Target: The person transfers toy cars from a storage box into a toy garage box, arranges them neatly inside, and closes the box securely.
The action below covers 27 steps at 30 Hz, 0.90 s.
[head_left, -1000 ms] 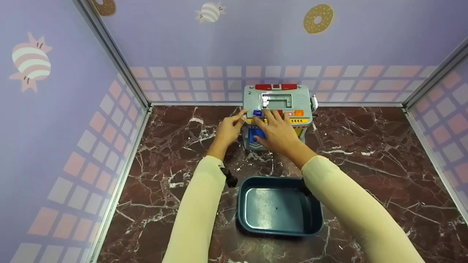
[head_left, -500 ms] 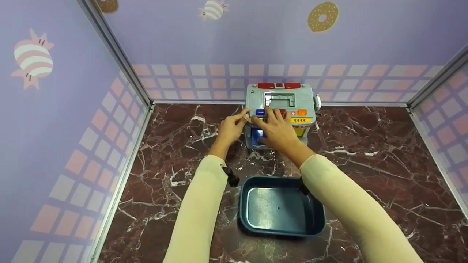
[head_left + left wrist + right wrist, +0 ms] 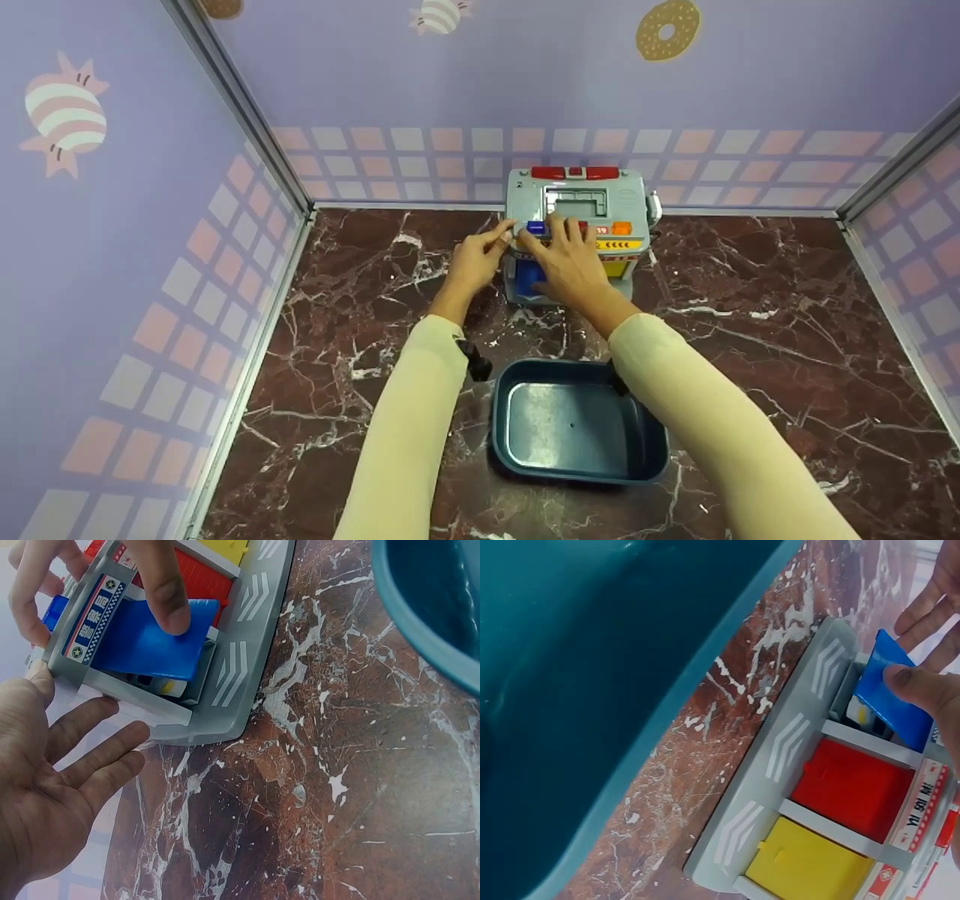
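Note:
A grey toy garage (image 3: 517,196) with blue, red and yellow doors stands against the back wall. My left hand (image 3: 472,264) pinches its front left roof corner with thumb and index finger; the other fingers of that left hand (image 3: 67,772) are spread beside the side wall. My right hand (image 3: 574,271) rests its spread fingers on the roof's front edge. Its thumb (image 3: 166,604) presses the outer face of the blue door (image 3: 889,694), which tilts outward. Behind it a small white and yellow piece (image 3: 861,714) shows inside. The red door (image 3: 851,787) and yellow door (image 3: 806,862) stand closed.
A dark teal plastic tub (image 3: 506,465) sits on the marbled table (image 3: 360,420), in front of the toy and under the right forearm. Patterned purple wall panels (image 3: 420,90) enclose the table at the back and sides.
The head view has shifted slightly. Both hands keep nearly the same places on the toy garage, and the blue door stays tilted under the right thumb.

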{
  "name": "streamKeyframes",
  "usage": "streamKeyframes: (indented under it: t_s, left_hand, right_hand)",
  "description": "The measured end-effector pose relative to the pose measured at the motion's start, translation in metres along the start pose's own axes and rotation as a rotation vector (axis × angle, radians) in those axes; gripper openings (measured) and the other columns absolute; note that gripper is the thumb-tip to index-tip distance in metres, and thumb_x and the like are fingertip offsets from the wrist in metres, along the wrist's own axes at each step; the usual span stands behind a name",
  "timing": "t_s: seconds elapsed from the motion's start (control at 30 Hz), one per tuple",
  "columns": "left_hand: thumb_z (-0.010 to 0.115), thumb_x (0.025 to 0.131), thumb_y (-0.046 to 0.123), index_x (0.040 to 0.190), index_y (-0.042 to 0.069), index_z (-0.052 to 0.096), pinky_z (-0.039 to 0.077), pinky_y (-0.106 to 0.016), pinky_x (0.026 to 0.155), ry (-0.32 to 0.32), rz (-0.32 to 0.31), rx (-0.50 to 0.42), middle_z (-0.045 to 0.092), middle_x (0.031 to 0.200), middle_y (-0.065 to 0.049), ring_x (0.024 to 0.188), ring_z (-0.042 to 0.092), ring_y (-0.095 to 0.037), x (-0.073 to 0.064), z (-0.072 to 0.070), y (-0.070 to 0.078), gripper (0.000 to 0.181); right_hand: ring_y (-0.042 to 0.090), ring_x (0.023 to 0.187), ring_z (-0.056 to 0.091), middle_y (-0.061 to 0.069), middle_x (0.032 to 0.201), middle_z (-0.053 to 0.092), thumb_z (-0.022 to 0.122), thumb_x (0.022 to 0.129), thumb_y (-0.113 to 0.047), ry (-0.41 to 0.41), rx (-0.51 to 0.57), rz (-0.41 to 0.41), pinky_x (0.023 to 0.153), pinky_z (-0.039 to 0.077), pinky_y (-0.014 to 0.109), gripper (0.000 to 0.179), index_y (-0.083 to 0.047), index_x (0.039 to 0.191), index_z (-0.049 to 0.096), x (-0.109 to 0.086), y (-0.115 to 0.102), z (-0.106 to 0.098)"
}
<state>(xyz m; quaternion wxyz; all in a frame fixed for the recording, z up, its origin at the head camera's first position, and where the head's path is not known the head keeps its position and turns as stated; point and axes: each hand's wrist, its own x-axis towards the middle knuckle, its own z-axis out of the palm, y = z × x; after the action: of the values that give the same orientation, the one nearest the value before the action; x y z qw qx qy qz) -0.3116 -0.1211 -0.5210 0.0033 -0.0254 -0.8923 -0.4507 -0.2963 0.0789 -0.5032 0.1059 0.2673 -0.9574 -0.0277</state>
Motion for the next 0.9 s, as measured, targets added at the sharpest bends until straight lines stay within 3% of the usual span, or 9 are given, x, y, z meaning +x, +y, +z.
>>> streamKeyframes:
  t_s: [0.17, 0.37, 0.6, 0.9]
  left_hand:
    - [0.058, 0.113, 0.047, 0.153, 0.039, 0.067, 0.056, -0.054, 0.109, 0.008, 0.001, 0.003, 0.077, 0.141, -0.009, 0.118, 0.072, -0.032, 0.000, 0.000, -0.001, 0.042]
    - [0.058, 0.114, 0.047, 0.152, 0.040, 0.068, 0.058, -0.052, 0.101, 0.017, -0.012, -0.006, 0.081, 0.128, -0.013, 0.107, 0.074, -0.031, -0.001, 0.001, -0.002, 0.040]
    - [0.058, 0.114, 0.047, 0.153, 0.039, 0.068, 0.056, -0.053, 0.109, 0.020, -0.005, -0.006, 0.074, 0.146, -0.012, 0.119, 0.069, -0.032, -0.001, 0.002, -0.002, 0.041]
    - [0.058, 0.114, 0.047, 0.153, 0.040, 0.067, 0.055, -0.053, 0.110, 0.022, 0.000, -0.011, 0.074, 0.144, -0.012, 0.118, 0.070, -0.031, -0.001, 0.001, -0.001, 0.041]
  right_hand:
    - [0.054, 0.136, 0.046, 0.029, 0.156, 0.041, 0.096, 0.084, -0.053, 0.024, -0.015, 0.007, 0.112, 0.046, 0.073, 0.097, -0.030, 0.158, 0.038, 0.003, -0.002, 0.010]
    - [0.055, 0.134, 0.046, 0.027, 0.155, 0.041, 0.097, 0.084, -0.050, 0.043, -0.006, 0.026, 0.113, 0.045, 0.071, 0.097, -0.032, 0.159, 0.038, 0.005, -0.003, 0.018]
    - [0.056, 0.134, 0.047, 0.027, 0.153, 0.043, 0.097, 0.083, -0.053, 0.050, -0.053, 0.061, 0.112, 0.046, 0.069, 0.098, -0.036, 0.161, 0.038, 0.007, -0.005, 0.024]
    - [0.056, 0.131, 0.049, 0.026, 0.150, 0.044, 0.098, 0.081, -0.052, 0.094, -0.092, 0.096, 0.108, 0.048, 0.068, 0.096, -0.034, 0.154, 0.038, 0.009, -0.008, 0.029]
